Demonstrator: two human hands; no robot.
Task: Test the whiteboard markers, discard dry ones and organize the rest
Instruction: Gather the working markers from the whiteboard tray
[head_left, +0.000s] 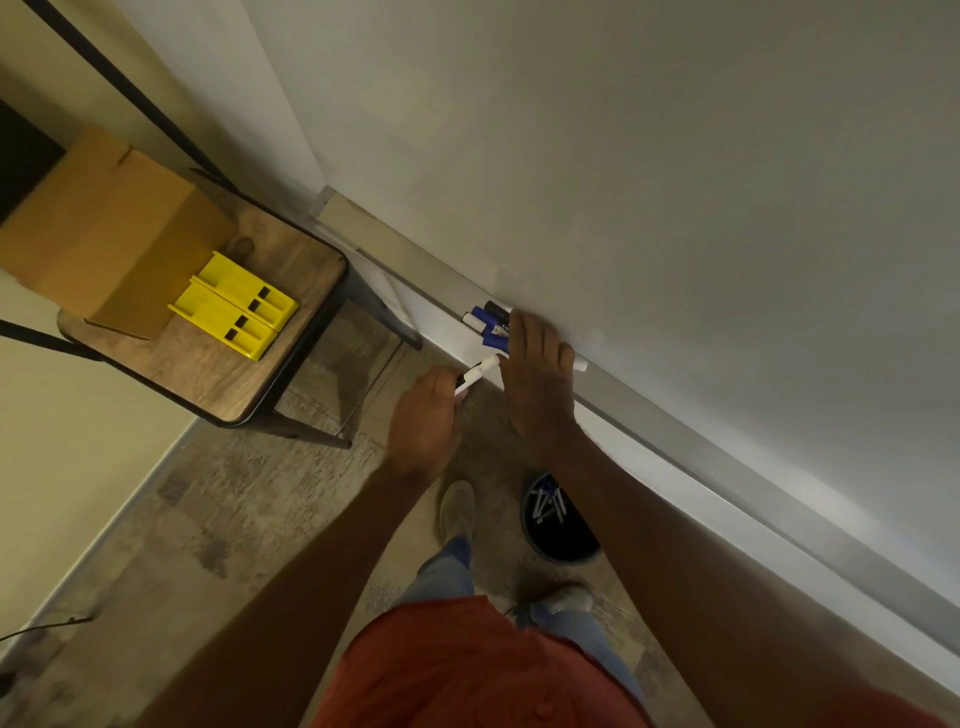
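Note:
Several whiteboard markers (485, 322) with blue and black caps lie bunched on the tray ledge (675, 452) under the whiteboard (649, 171). My right hand (537, 379) lies over the right end of that bunch, fingers down on the markers; one white marker end sticks out past my fingers. My left hand (423, 426) grips a white marker (475, 376) that points up toward the ledge. A dark bin (558, 519) on the floor below the ledge holds several markers.
A wooden stool-like table (208, 364) at the left carries a cardboard box (109, 234) and two yellow plastic holders (234, 304). My feet stand on the patterned floor beside the bin. A cable lies at the lower left.

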